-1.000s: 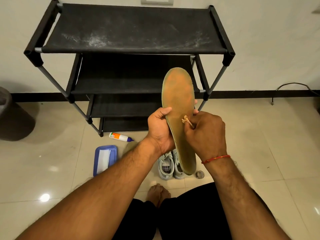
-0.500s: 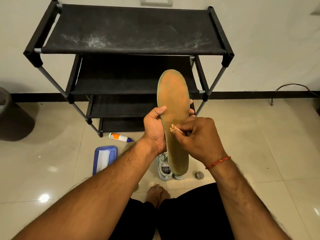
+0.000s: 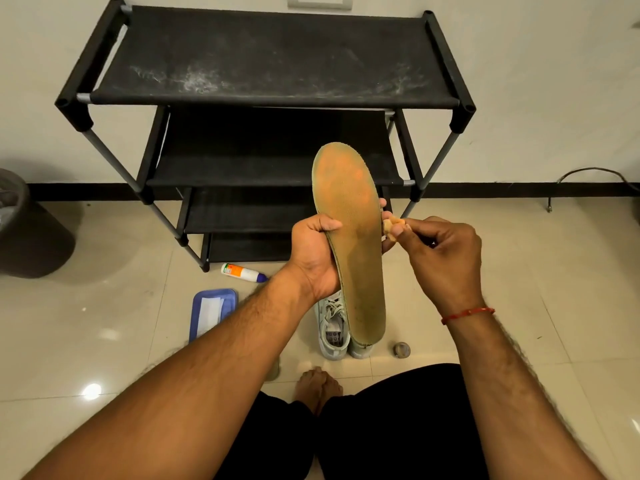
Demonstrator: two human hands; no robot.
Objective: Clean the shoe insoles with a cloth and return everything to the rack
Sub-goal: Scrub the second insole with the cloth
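Head view, person seated on the tiled floor (image 3: 519, 271), facing the rack (image 3: 270, 57).

Insole (image 3: 349, 237): held in the air in front of the rack's lower shelves, toe end up, heel end down, leaning slightly left at the top. The surface facing the camera is tan-green with orange patches near the toe. The heel end overlaps the shoes (image 3: 330, 330) in view.

Left hand (image 3: 313, 258): grips the insole at mid-length. The thumb is curled over the left edge onto the front face. The fingers (image 3: 382, 203) wrap behind, and only their tips show past the right edge.

Right hand (image 3: 446, 258): thumb and forefinger pinch a small tan cloth (image 3: 391, 227) wadded into a lump. The remaining fingers are loosely curled. The cloth sits at the insole's right edge at mid-length and appears to touch it. A red thread (image 3: 467, 315) circles the wrist.

Rack: black, four fabric shelves on grey poles, set against the wall. The top shelf carries white dusty smears.

Floor items:
- Shoes, pale grey pair, side by side, toes pointing toward the camera, below the insole.
- Bottle (image 3: 242, 271), white with an orange label and blue cap, lying on its side near the rack's front left foot.
- Blue tray (image 3: 230, 299) holding a white sheet, left of the shoes.
- Small round tin (image 3: 401, 349), just right of the shoes.
- Dark bin (image 3: 20, 220), far left.

A bare foot (image 3: 317, 386) shows between the black-clad knees.
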